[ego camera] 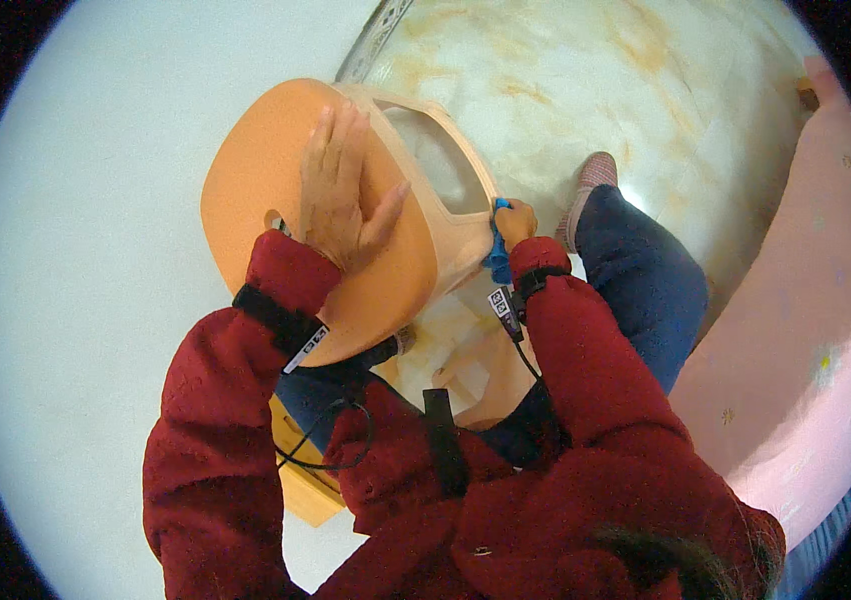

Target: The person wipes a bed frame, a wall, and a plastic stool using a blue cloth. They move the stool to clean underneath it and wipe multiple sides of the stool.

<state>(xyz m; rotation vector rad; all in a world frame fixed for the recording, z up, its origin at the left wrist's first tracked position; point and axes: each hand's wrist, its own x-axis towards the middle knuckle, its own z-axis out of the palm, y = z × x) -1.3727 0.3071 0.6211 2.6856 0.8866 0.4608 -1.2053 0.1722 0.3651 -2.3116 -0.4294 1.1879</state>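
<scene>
An orange plastic stool with a rounded seat (245,165) and paler cut-out sides (463,217) stands tilted before me, its seat turned to the left. My left hand (343,195) lies flat on the seat with the thumb spread and nothing held. At the stool's right side, my right hand (517,222) grips a blue cloth (499,259) that touches the pale frame. Part of the cloth is hidden inside the fingers. The seat conceals the stool's far lower parts.
Marble-patterned tile floor (545,82) stretches ahead, bordered by a patterned skirting strip (376,37) and a white wall (95,225). Pink flowered fabric (778,360) drapes along the right. Below me are a peach plastic piece (500,375) and a yellow wooden object (313,499). Cables hang from wrist straps.
</scene>
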